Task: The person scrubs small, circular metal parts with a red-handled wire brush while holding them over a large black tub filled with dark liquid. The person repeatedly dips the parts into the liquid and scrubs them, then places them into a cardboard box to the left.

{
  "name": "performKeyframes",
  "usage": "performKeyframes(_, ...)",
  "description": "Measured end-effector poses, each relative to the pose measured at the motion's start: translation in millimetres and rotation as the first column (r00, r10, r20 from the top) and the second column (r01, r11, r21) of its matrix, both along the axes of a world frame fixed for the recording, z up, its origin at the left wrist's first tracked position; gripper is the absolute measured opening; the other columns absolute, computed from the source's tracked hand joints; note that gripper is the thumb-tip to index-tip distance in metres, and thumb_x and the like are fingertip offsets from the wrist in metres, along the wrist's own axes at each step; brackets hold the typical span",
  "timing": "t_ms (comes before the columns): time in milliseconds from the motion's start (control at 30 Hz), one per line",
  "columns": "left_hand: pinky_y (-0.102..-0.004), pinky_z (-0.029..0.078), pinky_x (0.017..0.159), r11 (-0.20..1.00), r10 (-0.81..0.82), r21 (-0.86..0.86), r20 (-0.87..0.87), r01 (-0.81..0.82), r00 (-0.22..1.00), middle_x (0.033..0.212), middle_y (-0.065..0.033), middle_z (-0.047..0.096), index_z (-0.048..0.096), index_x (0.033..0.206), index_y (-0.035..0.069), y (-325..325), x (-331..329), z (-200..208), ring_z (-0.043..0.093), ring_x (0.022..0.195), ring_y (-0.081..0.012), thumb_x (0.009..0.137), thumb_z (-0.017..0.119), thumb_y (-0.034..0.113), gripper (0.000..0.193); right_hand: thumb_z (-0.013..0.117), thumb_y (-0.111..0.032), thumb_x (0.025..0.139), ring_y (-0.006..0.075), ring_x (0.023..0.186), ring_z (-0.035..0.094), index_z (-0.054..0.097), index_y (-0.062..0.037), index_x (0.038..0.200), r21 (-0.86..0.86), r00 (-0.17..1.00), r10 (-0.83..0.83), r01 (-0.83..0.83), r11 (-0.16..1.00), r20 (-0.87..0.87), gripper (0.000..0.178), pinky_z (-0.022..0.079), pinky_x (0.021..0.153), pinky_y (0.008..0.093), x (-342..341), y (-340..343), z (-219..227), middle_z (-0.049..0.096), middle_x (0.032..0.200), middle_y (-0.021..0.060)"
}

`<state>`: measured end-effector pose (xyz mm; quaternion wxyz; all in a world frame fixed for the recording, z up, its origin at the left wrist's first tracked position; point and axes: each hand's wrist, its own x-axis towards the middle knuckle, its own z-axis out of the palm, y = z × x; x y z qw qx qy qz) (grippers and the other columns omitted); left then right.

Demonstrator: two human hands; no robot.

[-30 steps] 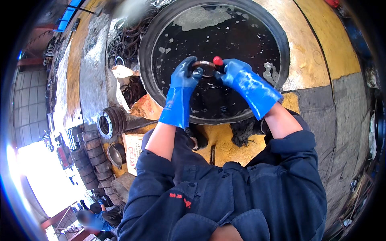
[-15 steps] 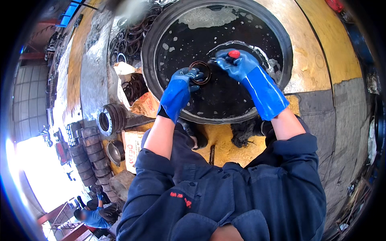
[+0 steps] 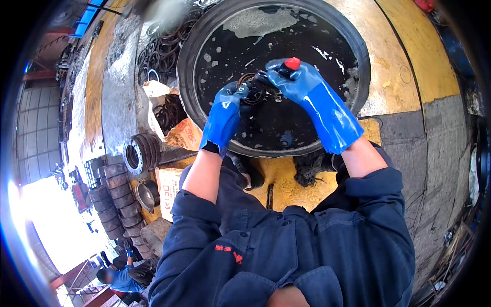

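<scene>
Both my hands wear blue rubber gloves, over a wide black basin (image 3: 186, 97) of dark liquid. My left hand (image 3: 228, 98) is closed on the left side of a thin brownish ring (image 3: 245, 78), holding it above the liquid. Closed in my right hand (image 3: 296, 82) is a tool with a red-ended handle (image 3: 292, 63). Its dark working end points left toward the ring; what kind of tool it is, and whether it touches the ring, I cannot make out. Pale foam patches float on the liquid.
Many dark rings (image 3: 158, 56) lie left of the basin. An open sack (image 3: 181, 134) holds more rings. Stacked rings (image 3: 140, 153), a metal bowl (image 3: 147, 195) and another sack (image 3: 168, 192) stand nearer me. A person (image 3: 123, 279) sits at the far lower left.
My right hand has shifted slightly left, bringing the tool closer to the ring. The ring has tilted and moved a little left with my left hand. The foam streaks have changed shape.
</scene>
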<state>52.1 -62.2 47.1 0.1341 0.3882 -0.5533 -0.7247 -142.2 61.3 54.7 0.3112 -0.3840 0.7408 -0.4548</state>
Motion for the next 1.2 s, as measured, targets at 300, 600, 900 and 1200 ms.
performKeyframes(300,-0.0275,0.054,0.086,0.990,0.049,-0.132,-0.008,-0.049,0.999,0.107,-0.0081,0.075,0.070,0.125,0.000,-3,-6,-16,0.069,0.094,-0.0147,0.103,0.068,0.027,0.035,0.072,-0.047,0.093,0.0304,0.100,0.075,0.077,-0.0113,0.112,0.315,0.979,-0.163,0.118,0.942,0.120,0.041,0.057,0.091,0.0377,-1,-4,-18,0.078,0.108,0.0146)
performKeyframes(600,-0.0299,0.055,0.089,0.975,0.135,-0.189,0.071,-0.120,0.988,0.115,-0.0068,0.075,0.068,0.127,0.001,2,-8,-3,0.069,0.104,-0.0150,0.105,0.066,0.026,0.034,0.068,-0.045,0.095,0.0245,0.086,0.075,0.077,-0.0091,0.110,0.495,0.975,-0.180,0.094,0.864,0.129,0.040,0.057,0.081,0.0389,-10,-2,-12,0.078,0.096,0.0126)
performKeyframes(900,-0.0280,0.051,0.091,0.965,0.030,-0.261,0.078,-0.009,0.996,0.107,-0.0068,0.074,0.072,0.119,0.000,3,-10,-10,0.067,0.098,-0.0138,0.105,0.065,0.024,0.028,0.068,-0.054,0.094,0.0330,0.097,0.075,0.075,-0.0192,0.116,0.326,0.972,0.116,-0.044,0.944,-0.205,0.042,0.059,0.086,0.0431,28,-3,3,0.078,0.100,0.0095)
performKeyframes(1200,-0.0272,0.053,0.089,0.947,0.013,-0.319,0.153,0.037,0.988,0.106,-0.0074,0.075,0.072,0.119,-0.002,9,-13,7,0.067,0.097,-0.0125,0.105,0.063,0.021,0.029,0.069,-0.046,0.094,0.0311,0.093,0.075,0.075,-0.0225,0.120,0.142,0.903,0.108,-0.053,0.988,-0.416,0.035,0.060,0.083,0.0421,29,3,-19,0.078,0.098,0.0063)
